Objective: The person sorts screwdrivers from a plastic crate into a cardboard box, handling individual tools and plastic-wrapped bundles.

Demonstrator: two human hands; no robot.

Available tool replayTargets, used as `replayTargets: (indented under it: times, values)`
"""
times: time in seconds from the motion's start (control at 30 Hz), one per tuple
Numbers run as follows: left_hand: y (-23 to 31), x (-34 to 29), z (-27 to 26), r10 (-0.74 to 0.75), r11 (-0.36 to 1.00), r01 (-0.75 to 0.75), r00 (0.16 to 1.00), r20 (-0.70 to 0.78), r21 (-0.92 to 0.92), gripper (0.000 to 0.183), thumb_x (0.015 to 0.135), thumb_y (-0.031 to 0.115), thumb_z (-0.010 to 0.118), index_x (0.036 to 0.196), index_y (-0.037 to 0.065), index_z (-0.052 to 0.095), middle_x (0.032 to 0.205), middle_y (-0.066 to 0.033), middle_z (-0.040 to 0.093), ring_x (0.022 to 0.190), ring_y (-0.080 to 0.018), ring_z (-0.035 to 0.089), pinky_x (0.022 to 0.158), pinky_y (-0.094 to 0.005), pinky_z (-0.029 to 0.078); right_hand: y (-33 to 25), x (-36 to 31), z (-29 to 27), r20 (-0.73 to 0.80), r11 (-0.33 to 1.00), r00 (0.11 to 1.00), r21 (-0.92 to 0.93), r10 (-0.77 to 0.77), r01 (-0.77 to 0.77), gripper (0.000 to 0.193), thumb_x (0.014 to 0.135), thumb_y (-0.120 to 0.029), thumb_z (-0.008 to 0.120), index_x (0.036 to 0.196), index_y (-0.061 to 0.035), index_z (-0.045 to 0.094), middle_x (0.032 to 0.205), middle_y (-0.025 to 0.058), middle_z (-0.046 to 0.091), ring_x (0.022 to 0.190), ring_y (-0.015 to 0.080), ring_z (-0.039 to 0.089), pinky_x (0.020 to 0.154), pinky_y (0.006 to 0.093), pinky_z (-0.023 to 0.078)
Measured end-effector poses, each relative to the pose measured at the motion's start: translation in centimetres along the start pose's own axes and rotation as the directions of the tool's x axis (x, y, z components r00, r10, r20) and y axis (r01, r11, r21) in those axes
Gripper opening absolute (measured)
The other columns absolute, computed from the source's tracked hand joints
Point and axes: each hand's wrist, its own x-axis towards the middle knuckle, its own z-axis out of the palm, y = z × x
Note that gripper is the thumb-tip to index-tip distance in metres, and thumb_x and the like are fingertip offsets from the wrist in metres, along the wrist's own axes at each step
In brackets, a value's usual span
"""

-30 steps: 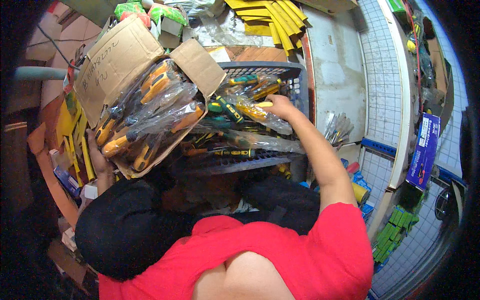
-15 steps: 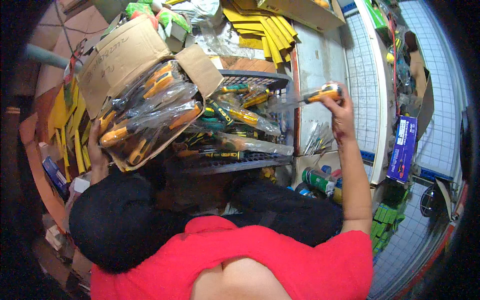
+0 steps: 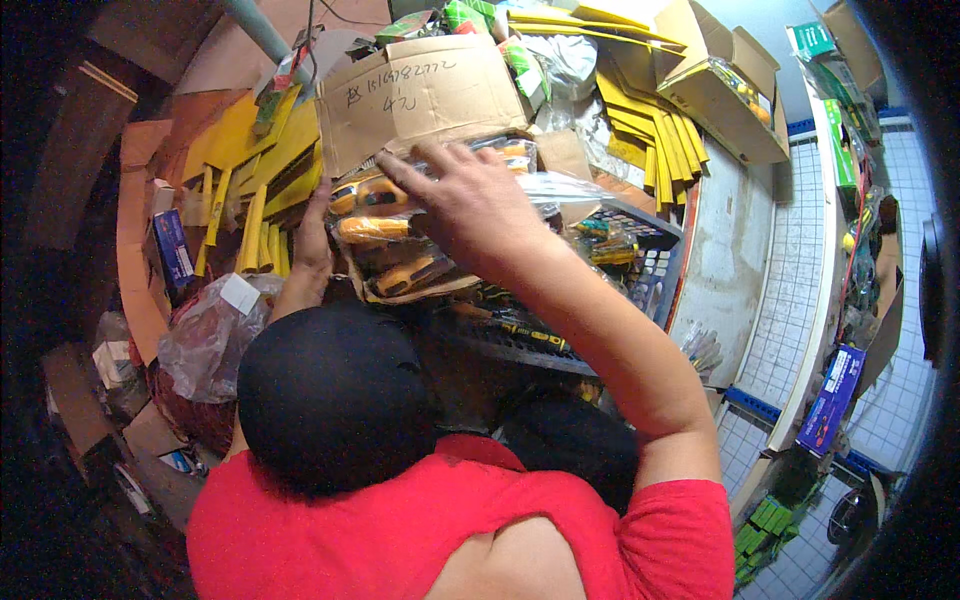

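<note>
An open cardboard box (image 3: pixel 420 95) sits tilted against my black-clad knee (image 3: pixel 335 400). It is packed with clear plastic bags of orange- and yellow-handled tools (image 3: pixel 385 235). My left hand (image 3: pixel 310 245) grips the box's left side, its fingers curled on the edge. My right hand (image 3: pixel 470 200) reaches over the box's top with its fingers spread, resting on the bagged tools; nothing shows in its grasp. Behind the box stands a grey plastic crate (image 3: pixel 650 270) with more packaged tools.
Flat yellow card packs (image 3: pixel 640 125) are stacked at the back, and more lean at the left (image 3: pixel 250 205). A second open carton (image 3: pixel 720 90) stands top right. A white gridded panel (image 3: pixel 790 260) and a blue package (image 3: pixel 830 400) are at the right, and a crumpled plastic bag (image 3: pixel 210 335) lies at the left.
My right hand was out at the right panel with an orange-handled tool; it has come back left and now lies over the box without it. My left hand stays on the box.
</note>
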Motion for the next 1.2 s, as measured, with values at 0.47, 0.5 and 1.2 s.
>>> replayTargets:
  times: [0.47, 0.5, 1.2]
  values:
    - [0.2, -0.3, 1.3, -0.009, 0.977, -0.003, 0.998, 0.055, 0.213, 0.051, 0.079, 0.023, 0.064, 0.119, 0.001, 0.043, 0.109, -0.0115, 0.056, 0.098, -0.0209, 0.057, 0.085, -0.0345, 0.047, 9.1, -22.3, -2.1, 0.424, 0.69, 0.708, 0.227, 0.565, -0.687, 0.024, 0.08, -0.013, 0.059, 0.103, -0.0033, 0.06, 0.096, 0.0159, 0.062, 0.088, 0.0293, 0.061, 0.079, 0.0341, 0.048]
    - [0.3, 0.0, 1.1, -0.019, 0.974, 0.009, 0.999, 0.04, 0.225, 0.051, 0.079, 0.023, 0.064, 0.12, 0.001, 0.044, 0.109, -0.0113, 0.056, 0.098, -0.0208, 0.057, 0.086, -0.0344, 0.047, 10.3, -25.3, 0.0, 0.542, 0.713, 0.647, 0.119, 0.536, -0.691, 0.027, 0.08, -0.015, 0.059, 0.105, -0.0047, 0.06, 0.098, 0.0183, 0.062, 0.09, 0.0319, 0.06, 0.08, 0.0368, 0.047]
    - [0.4, 0.2, -0.5, -0.04, 0.97, 0.04, 0.999, -0.005, 0.24, 0.041, 0.086, 0.022, 0.054, 0.12, 0.001, 0.047, 0.113, -0.0111, 0.056, 0.103, -0.022, 0.056, 0.089, -0.0356, 0.046, 16.1, -31.3, 9.9, 0.16, 0.599, 0.582, -0.092, 0.797, -0.795, 0.025, 0.079, -0.015, 0.05, 0.1, -0.0065, 0.061, 0.099, 0.018, 0.06, 0.093, 0.0349, 0.058, 0.083, 0.0448, 0.046]
